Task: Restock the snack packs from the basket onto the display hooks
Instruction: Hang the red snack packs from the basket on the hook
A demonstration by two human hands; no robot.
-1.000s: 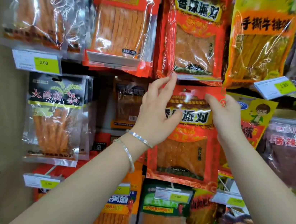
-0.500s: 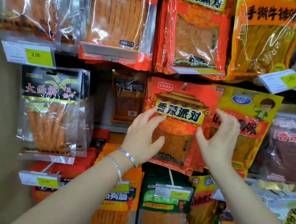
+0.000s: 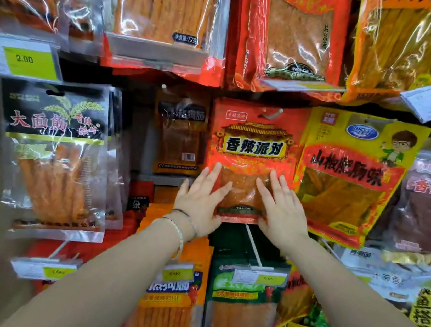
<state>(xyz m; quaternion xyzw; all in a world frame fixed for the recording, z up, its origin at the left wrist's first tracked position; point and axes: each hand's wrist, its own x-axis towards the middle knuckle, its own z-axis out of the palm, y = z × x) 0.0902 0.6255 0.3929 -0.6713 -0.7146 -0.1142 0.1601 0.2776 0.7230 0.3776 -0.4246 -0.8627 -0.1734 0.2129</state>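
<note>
1. Display wall: hanging snack packs filled the view in rows, with yellow price tags clipped at the hook ends. No basket was in view.
2. Neighbours: a yellow pack hung just beside the red one on its right, overlapped slightly at the shared edge; a dark-labelled pack hung further back on its left.
3. Task item: the red snack pack hung upright in the middle row, its top hole on a white hook tip.
4. Left hand: flat, fingers spread, palm against the pack's lower left corner. Nothing was gripped.
5. Right hand: likewise flat and spread, pressed on the lower right part of the pack. The two hands lay near each other, not touching, the pack's window showing between them.
6. Step, as judged: the pack appeared hung; the hands were smoothing it flat and square against the stock behind.
7. Next move, as judged: lift both palms off without dragging the pack forward along the hook, then reach down for another pack. Whether any remained could not be told.
</note>
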